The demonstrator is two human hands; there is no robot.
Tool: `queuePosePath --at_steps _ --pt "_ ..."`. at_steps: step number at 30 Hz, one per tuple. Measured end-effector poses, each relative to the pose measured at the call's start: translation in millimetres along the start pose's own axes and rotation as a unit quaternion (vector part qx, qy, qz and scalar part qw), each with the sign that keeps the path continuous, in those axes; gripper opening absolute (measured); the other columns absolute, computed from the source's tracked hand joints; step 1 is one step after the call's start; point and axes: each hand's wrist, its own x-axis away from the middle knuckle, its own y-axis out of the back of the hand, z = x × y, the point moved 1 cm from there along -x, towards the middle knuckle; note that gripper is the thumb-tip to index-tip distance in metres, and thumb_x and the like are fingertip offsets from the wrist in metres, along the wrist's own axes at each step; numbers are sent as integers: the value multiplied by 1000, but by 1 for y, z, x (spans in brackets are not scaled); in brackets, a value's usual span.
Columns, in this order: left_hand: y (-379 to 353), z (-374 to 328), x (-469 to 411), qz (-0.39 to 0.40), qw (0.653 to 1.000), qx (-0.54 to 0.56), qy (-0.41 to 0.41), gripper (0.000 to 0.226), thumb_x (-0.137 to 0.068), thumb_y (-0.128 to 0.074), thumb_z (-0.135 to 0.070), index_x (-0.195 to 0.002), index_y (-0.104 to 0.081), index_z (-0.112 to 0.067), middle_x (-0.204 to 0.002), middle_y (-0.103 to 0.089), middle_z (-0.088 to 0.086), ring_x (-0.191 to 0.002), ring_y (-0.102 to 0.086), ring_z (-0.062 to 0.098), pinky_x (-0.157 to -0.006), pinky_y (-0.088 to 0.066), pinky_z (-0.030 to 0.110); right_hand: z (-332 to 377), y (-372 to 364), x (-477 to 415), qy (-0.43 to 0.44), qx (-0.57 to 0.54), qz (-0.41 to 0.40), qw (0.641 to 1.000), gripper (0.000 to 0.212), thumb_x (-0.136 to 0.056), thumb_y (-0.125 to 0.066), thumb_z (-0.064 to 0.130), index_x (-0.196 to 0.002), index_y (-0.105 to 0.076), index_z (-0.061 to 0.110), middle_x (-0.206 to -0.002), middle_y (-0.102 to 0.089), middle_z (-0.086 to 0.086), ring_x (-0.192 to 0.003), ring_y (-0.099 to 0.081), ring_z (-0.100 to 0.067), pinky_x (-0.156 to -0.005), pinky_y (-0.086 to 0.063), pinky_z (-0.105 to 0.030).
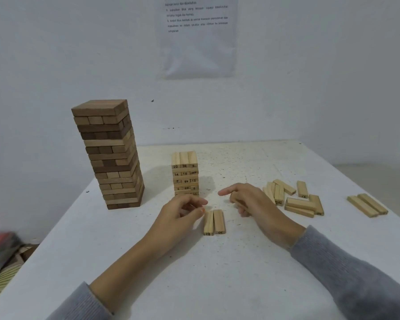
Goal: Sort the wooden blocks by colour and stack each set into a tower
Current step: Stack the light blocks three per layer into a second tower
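Your brown tower stands done, but your light tower is short: your left hand curls at two lying blocks (gripping or not, I can't tell), your right hand seems to hold another block, and a pile waits nearby.

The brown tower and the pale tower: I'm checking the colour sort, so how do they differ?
The brown tower stands far taller than the pale tower. The brown tower mixes dark and lighter brown blocks; the pale tower is evenly light. The pale tower's block ends carry printed numbers; the brown tower's are plain. Both stand on the white table, in layers of three.
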Motion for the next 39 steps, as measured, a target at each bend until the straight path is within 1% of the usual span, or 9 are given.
queuePosePath --at_steps 4,8,12,16,19,22,26,33,39 --pt "8 -3 2 94 995 17 29 28 -86 -63 -16 -108 -64 -33 -112 -59 -11 -104 -53 -2 -72 -37 5 1 6 2 -8 -21 1 1000 35 -93 -46 8 -89 -76 25 -82 -60 -18 -75 -52 -28 -71 -42 -24" --pt "13 -3 4 144 988 -46 4 42 -83 -70 -16 -116 -58 -39 -119 -54 -15 -94 -47 -17 -75 -38 4 -6 5 1 -10 -25 2 1000 22 -91 -61 11 -87 -77 24 -77 -62 -6 -75 -53 -17 -73 -43 -27" --pt "15 1 2 145 988 -44 0 41 -80 -73 -28 -114 -59 -46 -122 -55 -16 -103 -52 -4 -82 -44 14 -9 2 3 10 26 -22 999 9 -88 -70 16 -93 -75 21 -70 -62 1 -65 -51 -9 -63 -47 -14" --pt "13 2 3 133 989 -55 -31 41 -79 -76 -29 -116 -59 -39 -119 -56 -15 -106 -49 -8 -78 -39 6 -7 -4 6 66 126 -56 988 11 -86 -72 17 -95 -71 23 -84 -65 3 -56 -49 1 -57 -42 -8" --pt "10 2 3 113 990 -58 -62 44 -76 -79 -27 -115 -61 -34 -111 -57 -11 -101 -49 -7 -77 -39 7 -4 -6 9 46 80 -23 995 22 -87 -65 7 -100 -68 25 -87 -64 3 -57 -49 4 -57 -43 -9" --pt "6 6 3 90 990 -56 -91 43 -73 -81 -22 -111 -62 -33 -102 -56 -5 -91 -50 -3 -74 -40 10 0 -3 13 7 29 60 998 43 -82 -62 -1 -109 -62 32 -102 -60 2 -69 -52 1 -66 -50 -18" --pt "3 7 3 68 992 -36 -100 45 -73 -81 -13 -113 -62 -24 -94 -58 2 -79 -53 0 -71 -45 13 2 2 20 40 126 145 981 61 -79 -72 16 -126 -45 45 -115 -50 12 -95 -52 -2 -80 -50 -21" --pt "-2 2 7 62 992 -20 -105 43 -78 -77 -11 -113 -58 -26 -91 -62 1 -79 -58 1 -73 -47 12 -1 -1 20 93 176 132 971 69 -81 -69 15 -133 -36 45 -120 -47 17 -108 -44 7 -91 -46 -17" --pt "-5 2 12 72 969 -211 -107 61 -82 -61 -58 -133 -47 -27 -114 -41 -15 -111 -34 -1 -96 -31 12 -6 1 27 115 287 104 945 66 -90 -58 25 -145 -24 37 -142 -35 15 -133 -28 -3 -114 -29 -30"
